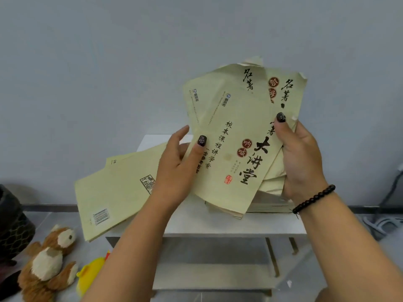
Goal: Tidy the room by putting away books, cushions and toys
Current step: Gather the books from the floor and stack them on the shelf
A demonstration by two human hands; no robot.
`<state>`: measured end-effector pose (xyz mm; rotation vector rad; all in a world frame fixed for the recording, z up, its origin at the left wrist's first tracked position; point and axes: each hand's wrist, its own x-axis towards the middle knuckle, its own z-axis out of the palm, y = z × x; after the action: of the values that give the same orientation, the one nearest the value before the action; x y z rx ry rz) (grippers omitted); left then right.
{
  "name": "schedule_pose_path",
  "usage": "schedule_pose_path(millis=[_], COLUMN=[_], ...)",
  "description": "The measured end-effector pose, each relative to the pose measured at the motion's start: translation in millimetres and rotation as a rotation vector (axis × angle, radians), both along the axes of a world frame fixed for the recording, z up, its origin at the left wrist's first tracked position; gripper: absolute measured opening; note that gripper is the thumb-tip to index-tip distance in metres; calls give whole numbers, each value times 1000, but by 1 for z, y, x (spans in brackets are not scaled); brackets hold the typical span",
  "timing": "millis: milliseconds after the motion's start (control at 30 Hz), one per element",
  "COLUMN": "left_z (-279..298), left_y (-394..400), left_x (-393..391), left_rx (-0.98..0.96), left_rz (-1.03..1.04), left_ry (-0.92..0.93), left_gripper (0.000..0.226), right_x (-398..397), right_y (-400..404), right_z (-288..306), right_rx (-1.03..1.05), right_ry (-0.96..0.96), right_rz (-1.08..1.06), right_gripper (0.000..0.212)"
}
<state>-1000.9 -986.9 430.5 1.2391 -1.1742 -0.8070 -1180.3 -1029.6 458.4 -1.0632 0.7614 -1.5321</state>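
Observation:
I hold a fanned bunch of thin pale-yellow books with black calligraphy upright above a small white table. My left hand pinches the left edge of the front book, thumb on its cover. My right hand grips the right side of the bunch, thumb on top, a dark bead bracelet at the wrist. More yellow books lie back-cover up on the table's left part and hang over its edge. A low stack of books lies under the held ones.
On the floor at lower left lie a brown and white plush animal and a yellow plush toy. A dark bag stands at the left edge. Cables lie at the right. The table has a lower shelf. A grey wall is behind.

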Motion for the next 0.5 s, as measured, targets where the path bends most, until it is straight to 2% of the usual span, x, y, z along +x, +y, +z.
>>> schedule_pose_path(millis=[67, 133, 300, 500], left_z=[5, 6, 5, 5], left_y=[-9, -17, -35, -55], left_x=[-7, -19, -41, -48], left_rx=[12, -50, -235, -331], left_rz=[-133, -115, 20, 73], left_ry=[59, 55, 130, 214], left_gripper=[32, 24, 17, 24], right_x=[-4, -8, -18, -21], right_y=[-3, -7, -19, -30], right_z=[5, 11, 18, -4], right_rx=[-61, -111, -198, -284], right_ry=[46, 108, 187, 453], right_rz=[-2, -17, -29, -50], right_gripper=[16, 18, 28, 19])
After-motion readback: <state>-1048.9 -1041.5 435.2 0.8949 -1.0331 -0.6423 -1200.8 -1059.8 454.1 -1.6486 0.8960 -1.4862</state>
